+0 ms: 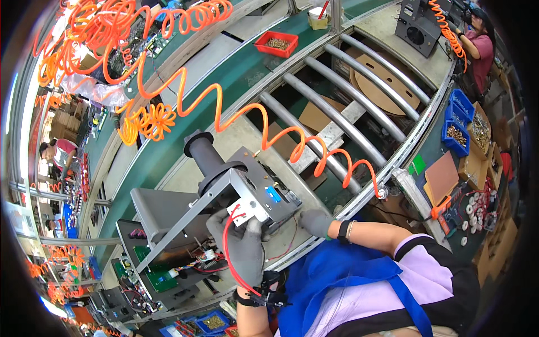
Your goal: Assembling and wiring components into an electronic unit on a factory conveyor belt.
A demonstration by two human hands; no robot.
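Note:
My left hand [242,251], in a grey glove, is closed on a white block [250,210] with red wires [227,247]. It presses the block against the end of a dark metal housing [268,182] with a blue connector. From that housing a black cylindrical spool-like part [205,157] sticks up, and a grey metal bracket [191,216] slants down to an open chassis with a green circuit board [154,269]. My right hand [315,223], also gloved, rests with curled fingers at the bench edge, right of the housing; what it holds, if anything, is hidden.
An orange coiled hose [258,109] hangs across the bench to its right edge. Steel rollers [342,121] lie beyond the housing. A red tray [276,44] of small parts stands farther off. Blue bins [455,137] are at right, and a co-worker [483,53] stands at far right.

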